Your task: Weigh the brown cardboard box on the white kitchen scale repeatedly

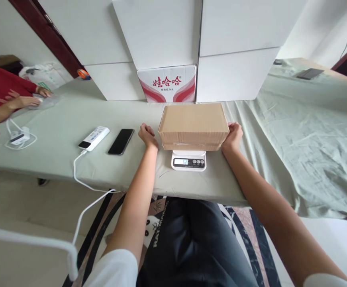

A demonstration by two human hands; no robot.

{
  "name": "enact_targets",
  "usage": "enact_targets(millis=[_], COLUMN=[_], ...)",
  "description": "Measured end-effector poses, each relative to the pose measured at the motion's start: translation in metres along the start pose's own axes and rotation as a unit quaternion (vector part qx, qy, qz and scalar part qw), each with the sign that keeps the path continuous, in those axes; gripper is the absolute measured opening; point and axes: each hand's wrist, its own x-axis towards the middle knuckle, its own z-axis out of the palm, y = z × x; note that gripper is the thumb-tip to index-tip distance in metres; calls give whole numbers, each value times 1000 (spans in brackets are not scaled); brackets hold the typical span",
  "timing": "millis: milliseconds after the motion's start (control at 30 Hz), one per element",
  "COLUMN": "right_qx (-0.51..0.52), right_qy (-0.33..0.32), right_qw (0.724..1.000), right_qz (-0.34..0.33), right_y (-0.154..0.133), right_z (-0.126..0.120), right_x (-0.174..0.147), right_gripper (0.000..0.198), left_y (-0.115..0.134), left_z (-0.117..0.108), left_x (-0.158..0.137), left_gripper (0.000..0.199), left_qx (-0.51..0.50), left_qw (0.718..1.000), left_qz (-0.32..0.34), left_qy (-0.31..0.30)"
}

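A closed brown cardboard box [195, 119] rests on a small white digital kitchen scale [189, 162], whose lit display seems to read 52. My left hand [148, 134] lies on the cloth just left of the box, apart from it, with its fingers curled in and nothing visible in them. Close against the box's right side is my right hand [233, 136], its fingers also curled; whether it touches the cardboard I cannot tell. The box hides most of the scale's platform.
A black phone [121, 141] and a white power bank [94, 138] with a white cable lie to the left. Large white boxes [230, 75] stand behind, with a red-and-white printed carton [167, 83] among them. A co-worker in a red sleeve [8, 81] handles clear plastic at far left.
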Motion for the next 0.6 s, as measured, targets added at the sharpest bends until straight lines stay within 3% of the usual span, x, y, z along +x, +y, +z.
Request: enact_targets(millis=[600], right_qx=[-44], right_qy=[-8], right_qw=[999], right_qz=[-22], right_y=[-2], right_z=[-1], right_x=[-7], right_gripper=[53], left_y=[2], left_z=[4], left_x=[-1], left_gripper=[57], left_qx=[-32], left_qw=[999], left_qz=[-32], left_qy=[-4])
